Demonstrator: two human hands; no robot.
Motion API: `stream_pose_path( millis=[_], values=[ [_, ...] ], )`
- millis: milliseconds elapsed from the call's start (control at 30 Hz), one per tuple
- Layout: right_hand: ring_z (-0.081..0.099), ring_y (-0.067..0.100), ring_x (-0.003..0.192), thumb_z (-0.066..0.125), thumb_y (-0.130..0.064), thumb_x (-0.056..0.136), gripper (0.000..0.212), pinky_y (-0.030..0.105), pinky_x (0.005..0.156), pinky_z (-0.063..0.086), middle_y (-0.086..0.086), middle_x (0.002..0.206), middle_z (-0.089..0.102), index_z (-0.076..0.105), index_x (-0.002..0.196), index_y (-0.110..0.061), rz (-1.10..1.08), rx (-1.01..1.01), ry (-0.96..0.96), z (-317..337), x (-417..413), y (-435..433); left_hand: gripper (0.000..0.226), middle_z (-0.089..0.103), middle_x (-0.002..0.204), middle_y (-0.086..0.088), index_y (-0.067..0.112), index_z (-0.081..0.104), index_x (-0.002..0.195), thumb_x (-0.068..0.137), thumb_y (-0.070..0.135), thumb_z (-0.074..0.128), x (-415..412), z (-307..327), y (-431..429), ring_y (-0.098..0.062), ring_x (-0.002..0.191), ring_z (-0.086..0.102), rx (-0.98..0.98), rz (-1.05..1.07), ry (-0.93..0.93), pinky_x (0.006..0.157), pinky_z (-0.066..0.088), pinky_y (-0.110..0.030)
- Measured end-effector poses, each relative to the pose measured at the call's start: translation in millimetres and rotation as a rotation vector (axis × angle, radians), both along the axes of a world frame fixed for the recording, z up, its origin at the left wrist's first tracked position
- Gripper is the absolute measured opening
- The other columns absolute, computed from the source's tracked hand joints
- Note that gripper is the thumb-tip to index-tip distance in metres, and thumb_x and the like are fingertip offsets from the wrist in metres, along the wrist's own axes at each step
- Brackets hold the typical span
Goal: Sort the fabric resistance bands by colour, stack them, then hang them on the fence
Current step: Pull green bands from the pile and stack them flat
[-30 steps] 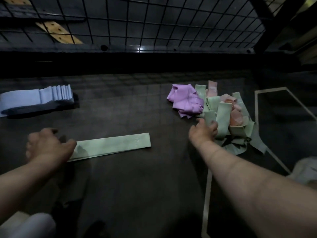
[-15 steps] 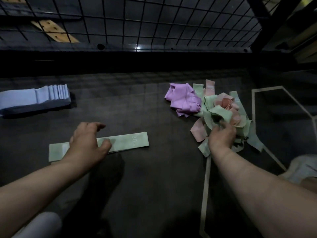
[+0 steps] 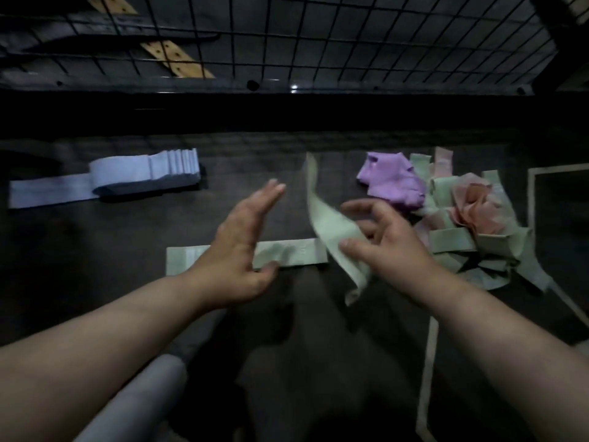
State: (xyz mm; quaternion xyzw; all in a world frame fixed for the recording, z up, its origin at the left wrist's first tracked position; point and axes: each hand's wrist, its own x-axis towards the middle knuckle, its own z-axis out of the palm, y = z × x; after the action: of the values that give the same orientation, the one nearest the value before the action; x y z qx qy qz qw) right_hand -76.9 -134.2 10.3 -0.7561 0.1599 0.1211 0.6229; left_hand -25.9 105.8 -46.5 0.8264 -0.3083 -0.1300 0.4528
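My right hand [image 3: 379, 237] pinches a pale green band [image 3: 331, 228] between thumb and fingers and holds it up above the floor, its top end curling toward the fence. My left hand [image 3: 245, 247] hovers with straight fingers over a flat green band [image 3: 293, 255] lying on the dark floor. To the right lies a mixed pile of green bands [image 3: 462, 244], pink bands [image 3: 475, 212] and purple bands [image 3: 393, 181]. A stack of light blue bands [image 3: 153, 173] sits at the left.
A black wire-mesh fence [image 3: 318, 43] runs across the far side above a dark ledge. Pale tape lines [image 3: 428, 362] mark the floor at the right. My grey-clad knee [image 3: 140, 406] shows at the bottom left.
My right hand has pulled one green band out of the pile and carried it left toward the flat band. My left hand lifted off the flat band and opened.
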Motion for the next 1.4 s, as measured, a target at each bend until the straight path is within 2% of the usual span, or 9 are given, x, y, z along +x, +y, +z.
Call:
stream_pose_path(
  millis=[133, 333, 433, 533, 667, 900, 1000, 1200, 1400],
  values=[
    [0.062, 0.003, 0.08, 0.068, -0.004, 0.075, 0.047, 0.026, 0.072, 0.05, 0.003, 0.092, 0.07, 0.053, 0.117, -0.02, 0.526, -0.139, 0.212, -12.4, -13.2, 17.2, 0.088, 0.027, 0.158, 0.013, 0.039, 0.02, 0.151, 0.078, 0.043, 0.068, -10.1, -5.4, 0.8, -0.006, 0.149, 0.015, 0.123, -0.3, 0.014, 0.123, 0.008, -0.036],
    [0.065, 0.01, 0.08, 0.072, 0.008, 0.081, 0.041, 0.027, 0.069, 0.052, 0.001, 0.091, 0.073, 0.052, 0.109, -0.014, 0.471, 0.068, 0.421, -22.0, -26.0, 22.8, 0.054, 0.067, 0.106, 0.011, 0.044, 0.055, 0.125, 0.08, 0.03, 0.081, -21.7, -13.2, 14.7, -0.004, 0.097, 0.065, 0.136, -0.393, 0.699, 0.088, 0.053, -0.029],
    [0.065, 0.008, 0.078, 0.072, 0.005, 0.084, 0.034, 0.022, 0.07, 0.051, 0.005, 0.091, 0.072, 0.055, 0.109, -0.011, 0.512, 0.117, 0.506, -21.4, -24.2, 18.6, 0.014, 0.061, 0.101, 0.015, 0.035, 0.066, 0.088, 0.078, 0.036, 0.077, -20.0, -14.1, 21.3, 0.0, 0.096, 0.06, 0.199, -0.382, 0.666, 0.09, 0.047, -0.021],
    [0.066, 0.013, 0.081, 0.078, -0.013, 0.083, 0.031, 0.032, 0.073, 0.054, 0.005, 0.093, 0.074, 0.061, 0.107, -0.019, 0.749, -0.063, 0.559, -22.5, -21.0, 16.7, 0.016, 0.057, 0.11, 0.016, 0.017, 0.065, 0.081, 0.079, 0.028, 0.077, -19.3, -19.0, 22.9, -0.001, 0.104, 0.056, 0.198, -0.383, 0.604, 0.097, 0.042, -0.016],
    [0.07, 0.016, 0.085, 0.086, -0.033, 0.074, 0.034, 0.038, 0.08, 0.058, 0.0, 0.093, 0.074, 0.067, 0.101, -0.023, 0.929, -0.337, 0.602, -26.8, -13.6, 2.5, 0.017, 0.061, 0.069, 0.009, 0.015, 0.061, 0.075, 0.079, 0.031, 0.065, -15.4, -25.6, 31.3, -0.005, 0.061, 0.054, 0.204, -0.248, 0.727, 0.06, 0.049, -0.029],
    [0.061, 0.012, 0.061, 0.075, -0.008, 0.08, 0.02, 0.022, 0.057, 0.052, 0.009, 0.076, 0.067, 0.065, 0.097, -0.006, 0.017, 0.14, 0.587, -38.6, -15.3, -18.0, 0.047, 0.05, 0.057, 0.006, 0.022, 0.06, 0.055, 0.061, 0.068, 0.069, -5.9, -42.5, 60.3, -0.008, 0.059, 0.046, 0.21, -0.043, 0.792, 0.06, 0.039, -0.025],
    [0.06, 0.007, 0.06, 0.068, -0.011, 0.088, 0.008, 0.017, 0.052, 0.049, 0.002, 0.074, 0.065, 0.064, 0.095, -0.01, -0.097, 0.205, 0.552, -39.9, -12.3, -17.5, 0.061, 0.05, 0.061, -0.001, 0.019, 0.061, 0.062, 0.05, 0.076, 0.079, -2.2, -42.8, 66.8, -0.011, 0.058, 0.044, 0.096, 0.051, 0.861, 0.054, 0.037, -0.022],
    [0.06, 0.01, 0.061, 0.061, -0.014, 0.096, 0.006, 0.02, 0.055, 0.054, 0.007, 0.075, 0.066, 0.059, 0.091, -0.01, -0.195, 0.171, 0.558, -56.6, -15.2, -9.3, 0.064, 0.069, 0.074, -0.008, 0.015, 0.076, 0.075, 0.026, 0.05, 0.098, 11.6, -36.0, 93.1, -0.013, 0.061, 0.062, -0.026, 0.273, 1.046, 0.054, 0.054, -0.021],
    [0.061, 0.011, 0.056, 0.059, -0.013, 0.098, 0.006, 0.021, 0.051, 0.055, 0.007, 0.074, 0.067, 0.057, 0.101, -0.008, -0.274, 0.108, 0.495, -72.9, -9.0, 14.9, 0.017, 0.067, 0.066, -0.006, 0.002, 0.067, 0.089, 0.076, 0.006, 0.077, 16.3, -33.7, 102.4, -0.008, 0.05, 0.059, 0.0, 0.57, 0.908, 0.043, 0.046, -0.018]
  ],
)
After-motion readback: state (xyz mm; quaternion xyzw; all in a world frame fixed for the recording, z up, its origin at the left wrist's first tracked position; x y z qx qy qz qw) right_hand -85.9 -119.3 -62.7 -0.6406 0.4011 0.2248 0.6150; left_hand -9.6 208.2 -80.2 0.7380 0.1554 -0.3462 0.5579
